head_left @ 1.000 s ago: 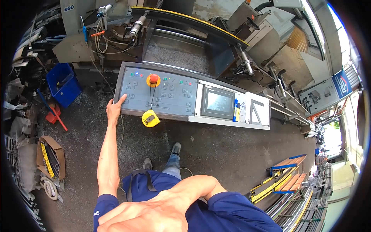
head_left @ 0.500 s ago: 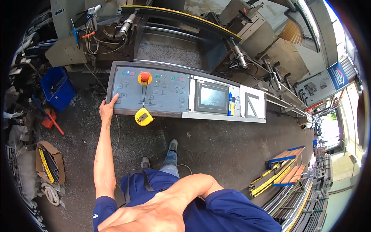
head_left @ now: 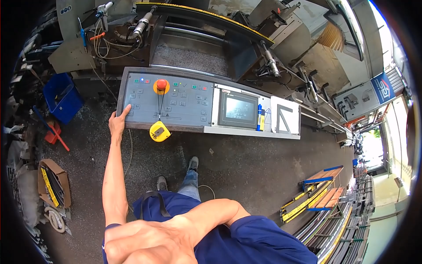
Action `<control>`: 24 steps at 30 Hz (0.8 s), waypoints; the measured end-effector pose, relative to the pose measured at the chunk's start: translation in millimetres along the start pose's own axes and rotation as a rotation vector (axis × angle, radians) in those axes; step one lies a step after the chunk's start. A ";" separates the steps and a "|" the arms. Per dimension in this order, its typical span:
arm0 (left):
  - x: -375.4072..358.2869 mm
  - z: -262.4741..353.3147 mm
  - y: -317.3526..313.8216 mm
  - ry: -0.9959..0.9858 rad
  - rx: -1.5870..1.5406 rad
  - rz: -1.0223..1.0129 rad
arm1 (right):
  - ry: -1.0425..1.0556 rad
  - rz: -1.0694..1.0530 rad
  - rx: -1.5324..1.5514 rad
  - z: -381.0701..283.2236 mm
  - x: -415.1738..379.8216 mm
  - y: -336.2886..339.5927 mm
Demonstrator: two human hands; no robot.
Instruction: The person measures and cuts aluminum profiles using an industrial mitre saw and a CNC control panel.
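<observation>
The left hand point(head_left: 118, 122) pinches the lower left corner of the control panel point(head_left: 145, 97), thumb on its face, fingers mostly hidden. A yellow tape measure point(head_left: 159, 131) hangs by a cord from the red button point(head_left: 161, 84), over the panel's lower edge. A blue marker point(head_left: 259, 118) lies right of the screen point(head_left: 238, 108). The right hand point(head_left: 132, 246) seems close to the camera; whether spread or closed cannot be told.

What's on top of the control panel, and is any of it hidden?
Right of the screen, a blue marker and a white sheet. A yellow tape measure hangs from the red knob. The surface beneath the sheet and the left hand is covered.
</observation>
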State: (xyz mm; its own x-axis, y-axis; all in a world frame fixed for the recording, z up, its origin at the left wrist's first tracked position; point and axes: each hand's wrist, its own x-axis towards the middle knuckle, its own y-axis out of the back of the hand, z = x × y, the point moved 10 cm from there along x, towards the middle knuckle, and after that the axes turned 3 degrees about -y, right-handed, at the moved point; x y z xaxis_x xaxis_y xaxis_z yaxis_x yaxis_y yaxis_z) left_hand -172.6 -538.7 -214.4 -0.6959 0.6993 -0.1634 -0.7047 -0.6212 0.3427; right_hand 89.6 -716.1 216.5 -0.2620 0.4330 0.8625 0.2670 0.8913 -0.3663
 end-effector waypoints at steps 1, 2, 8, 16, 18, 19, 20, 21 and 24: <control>-0.5 1.4 0.2 -0.005 -0.002 -0.003 | -0.002 0.015 0.006 -0.3 0.0 1.9; -1.1 1.4 0.6 -0.002 0.001 -0.003 | -0.004 0.035 0.020 -1.4 0.9 2.3; 3.4 -7.5 1.6 0.011 0.034 0.003 | -0.063 -0.135 -0.374 8.8 -26.8 -4.8; 2.6 -3.8 2.1 -0.010 0.029 0.043 | -0.686 0.009 -1.431 93.6 -154.4 224.0; 4.6 -7.3 1.1 -0.006 0.016 0.042 | -0.880 0.017 -1.632 106.1 -196.0 291.7; 4.8 -8.4 0.6 -0.002 0.017 0.041 | -0.959 -0.031 -1.725 111.1 -204.6 309.8; 2.4 -4.8 2.2 0.000 0.025 0.042 | -0.944 -0.031 -1.720 113.0 -199.3 313.2; -0.2 -1.4 2.9 0.002 0.033 0.041 | -1.056 -0.078 -1.774 118.7 -202.4 321.4; 0.3 -1.9 2.0 -0.004 0.034 0.041 | -1.172 -0.176 -1.861 130.8 -210.3 332.6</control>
State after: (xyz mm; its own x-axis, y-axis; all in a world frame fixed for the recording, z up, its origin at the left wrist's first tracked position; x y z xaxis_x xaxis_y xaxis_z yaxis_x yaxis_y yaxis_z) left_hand -174.5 -540.4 -215.5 -0.7234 0.6750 -0.1454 -0.6708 -0.6370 0.3798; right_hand 112.2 -493.2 -132.4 -0.4639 0.8849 0.0415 0.3251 0.1265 0.9372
